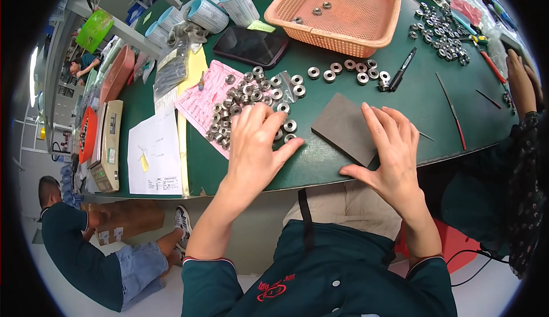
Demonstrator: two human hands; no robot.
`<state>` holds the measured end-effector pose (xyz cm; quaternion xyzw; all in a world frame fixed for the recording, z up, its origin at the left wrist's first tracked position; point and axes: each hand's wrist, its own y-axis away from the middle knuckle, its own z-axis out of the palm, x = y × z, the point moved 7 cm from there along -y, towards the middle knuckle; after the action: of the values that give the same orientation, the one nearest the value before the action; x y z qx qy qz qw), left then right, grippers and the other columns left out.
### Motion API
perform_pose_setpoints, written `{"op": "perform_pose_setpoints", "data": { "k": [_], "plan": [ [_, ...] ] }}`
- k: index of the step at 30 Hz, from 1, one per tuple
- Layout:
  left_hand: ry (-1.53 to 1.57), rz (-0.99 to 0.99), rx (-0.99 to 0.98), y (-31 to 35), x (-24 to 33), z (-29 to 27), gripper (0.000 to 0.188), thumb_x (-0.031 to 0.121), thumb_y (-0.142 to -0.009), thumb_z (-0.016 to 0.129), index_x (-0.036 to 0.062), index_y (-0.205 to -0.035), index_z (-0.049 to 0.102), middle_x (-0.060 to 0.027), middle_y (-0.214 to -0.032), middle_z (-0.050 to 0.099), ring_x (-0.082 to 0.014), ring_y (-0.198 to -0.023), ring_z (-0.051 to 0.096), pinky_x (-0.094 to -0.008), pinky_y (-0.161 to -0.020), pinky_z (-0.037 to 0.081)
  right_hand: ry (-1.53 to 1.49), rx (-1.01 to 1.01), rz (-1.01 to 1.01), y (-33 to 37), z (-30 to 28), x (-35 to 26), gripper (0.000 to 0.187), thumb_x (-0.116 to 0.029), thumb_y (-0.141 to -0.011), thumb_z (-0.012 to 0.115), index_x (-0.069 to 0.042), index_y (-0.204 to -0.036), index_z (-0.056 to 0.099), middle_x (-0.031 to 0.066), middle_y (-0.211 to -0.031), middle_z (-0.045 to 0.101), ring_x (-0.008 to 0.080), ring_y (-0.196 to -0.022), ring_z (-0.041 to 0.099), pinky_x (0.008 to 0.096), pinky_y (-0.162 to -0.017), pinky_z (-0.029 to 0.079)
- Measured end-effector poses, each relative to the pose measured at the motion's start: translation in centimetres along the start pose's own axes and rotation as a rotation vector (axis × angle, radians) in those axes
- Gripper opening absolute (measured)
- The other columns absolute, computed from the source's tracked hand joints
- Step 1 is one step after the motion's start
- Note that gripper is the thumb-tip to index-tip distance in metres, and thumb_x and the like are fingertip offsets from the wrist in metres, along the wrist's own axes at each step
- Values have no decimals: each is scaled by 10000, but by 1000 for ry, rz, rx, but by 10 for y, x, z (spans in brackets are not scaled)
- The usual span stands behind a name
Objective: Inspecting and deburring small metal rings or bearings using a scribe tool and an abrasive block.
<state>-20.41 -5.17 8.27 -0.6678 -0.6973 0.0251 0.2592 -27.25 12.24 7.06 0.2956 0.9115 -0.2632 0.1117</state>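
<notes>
My left hand (256, 140) rests over the near right side of a pile of small metal rings (251, 91), its fingers spread and partly covering them. The pile lies on a pink printed sheet (197, 102). My right hand (392, 151) is at the right edge of a flat grey block (345, 128), thumb and fingers apart, fingertips at the block's edge. Whether the fingers press on the block I cannot tell. Beyond it, a loose row of metal rings (350, 65) lies on the green table (311, 171).
An orange plastic basket (337, 42) holding several rings stands at the back. A black phone (251, 47), a marker pen (403, 70), a red-handled file (452, 111) and a scale (107, 145) lie around. Another person's hand (521, 82) is at far right; a person (86, 248) crouches at left.
</notes>
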Motion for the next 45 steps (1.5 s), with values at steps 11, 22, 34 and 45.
{"op": "perform_pose_setpoints", "data": {
  "k": [11,22,34,45],
  "plan": [
    [-82,-65,0,17,3,2,333,124,-582,735,26,-866,592,-72,-825,503,-235,-799,483,-341,-712,345,-4,-2,59,11,6,-2,808,-270,-590,755,-58,-1289,409,112,-1191,456,292,-1116,398,430,-909,278],
    [-141,-13,55,-1,5,13,236,79,-619,675,13,-836,608,-70,-782,492,-238,-785,484,-350,-708,345,-56,94,50,15,2,-5,814,-259,-562,770,-13,-1258,426,128,-1150,478,299,-1108,411,423,-906,287],
    [1260,-502,99,43,-18,7,284,-3,-775,625,-25,-1055,583,-91,-947,611,-108,-801,581,-229,-713,467,-241,246,87,24,-9,-5,788,-209,-567,760,-9,-1259,441,140,-1161,486,289,-1042,438,394,-891,329],
    [1736,-802,260,139,-30,14,298,198,-886,550,-23,-1082,514,-100,-855,560,-135,-711,526,-230,-634,445,-459,238,-5,23,11,-38,737,-125,-535,697,-22,-1234,484,150,-1134,504,297,-1008,453,394,-879,357]
  ]
}}
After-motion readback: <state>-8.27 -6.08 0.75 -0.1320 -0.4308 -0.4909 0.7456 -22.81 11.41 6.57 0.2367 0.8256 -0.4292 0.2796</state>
